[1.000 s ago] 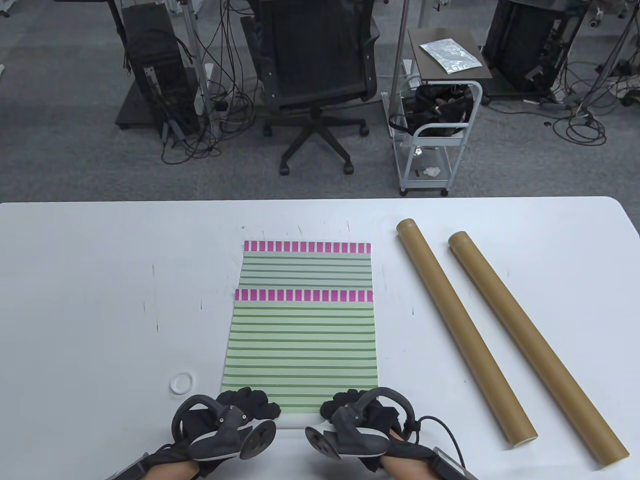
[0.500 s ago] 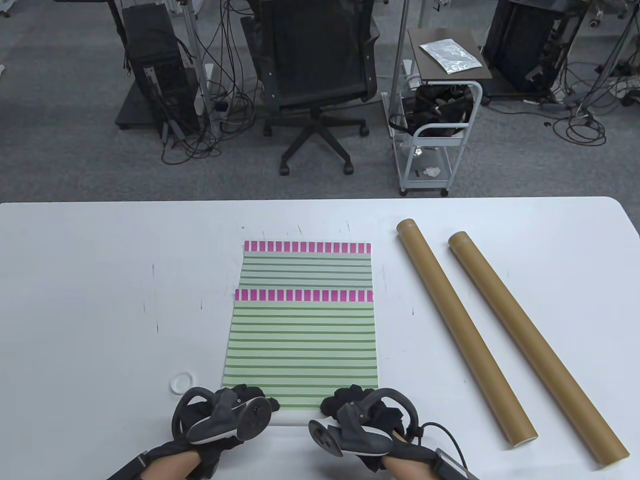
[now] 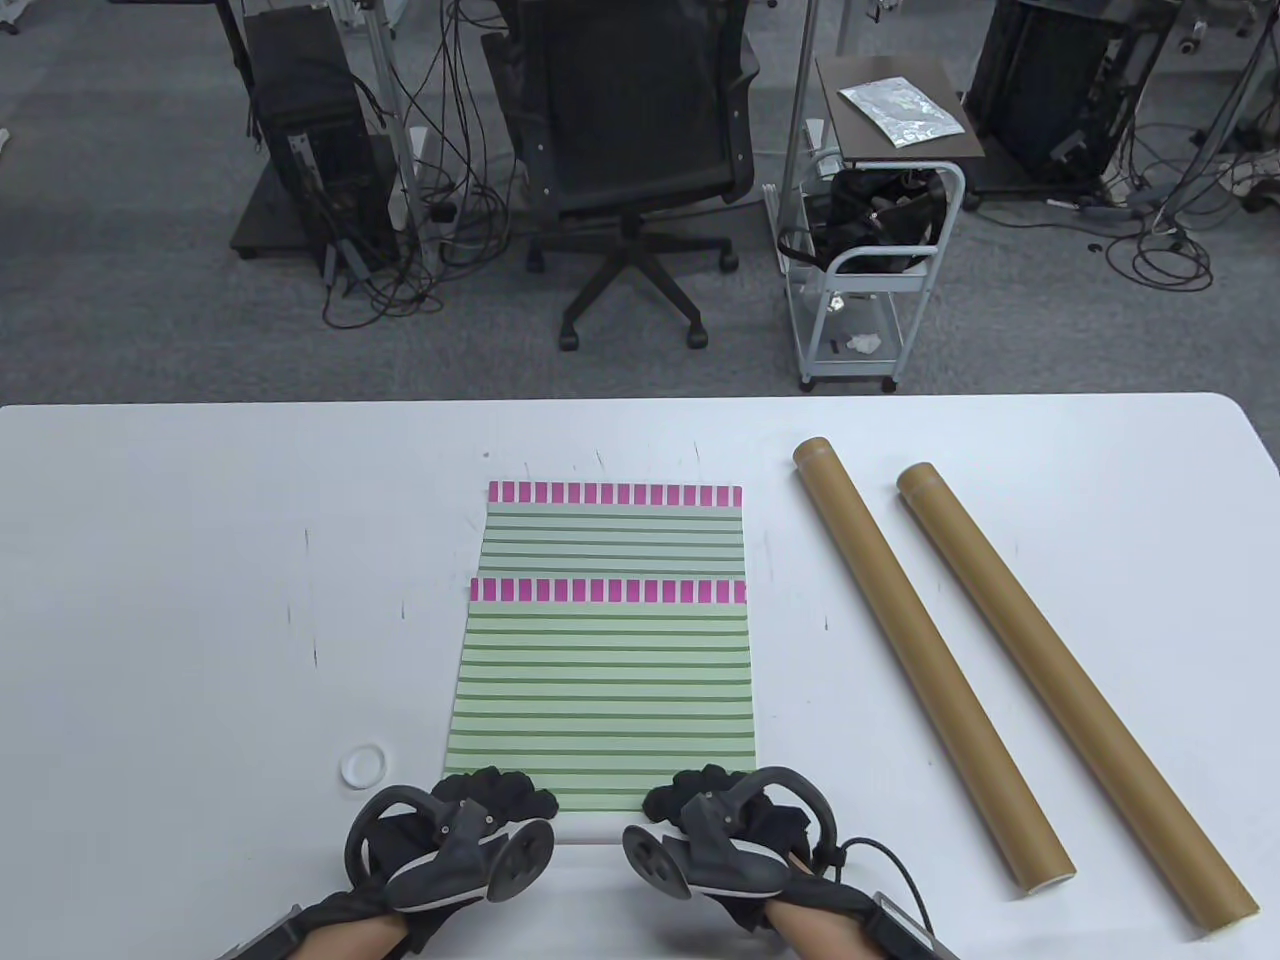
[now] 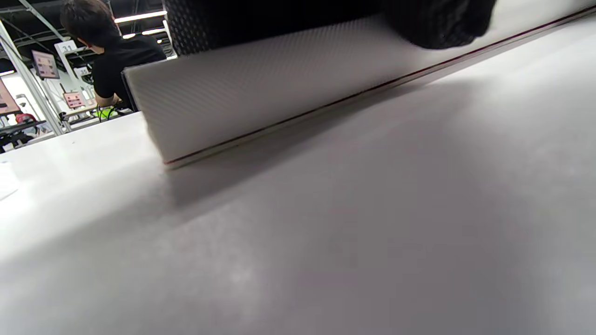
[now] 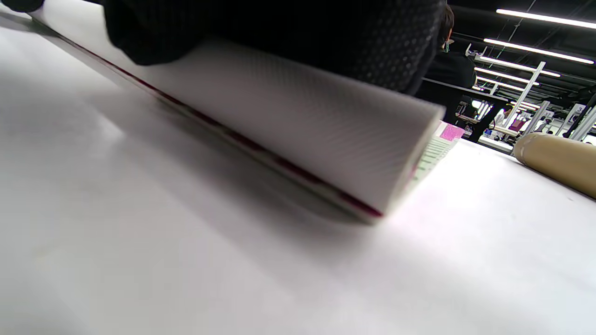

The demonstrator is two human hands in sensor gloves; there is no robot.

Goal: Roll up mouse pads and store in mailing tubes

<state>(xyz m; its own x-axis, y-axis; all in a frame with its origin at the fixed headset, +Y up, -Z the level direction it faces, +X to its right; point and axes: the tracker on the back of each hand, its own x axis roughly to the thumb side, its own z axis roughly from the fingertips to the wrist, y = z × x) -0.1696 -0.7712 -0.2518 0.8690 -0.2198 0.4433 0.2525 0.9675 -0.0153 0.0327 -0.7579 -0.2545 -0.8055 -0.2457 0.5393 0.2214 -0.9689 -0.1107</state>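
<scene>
Near edge of top mouse pad (image 3: 600, 690) hidden under both hands, lower mouse pad (image 3: 615, 535) mostly covered, forearms cut off at btm edge, wrist views blurred.

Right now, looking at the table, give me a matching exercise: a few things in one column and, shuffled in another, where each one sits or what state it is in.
Column one:
1. top mouse pad
2. lower mouse pad
3. mailing tubes
4. small white ring

Column two:
a. lying side by side, to the right of the pads
b. near edge curled up under the left hand and right hand
c. flat, only its far strip showing
d. on the table just left of the pads

Pairs: 1-b, 2-c, 3-a, 4-d
</scene>
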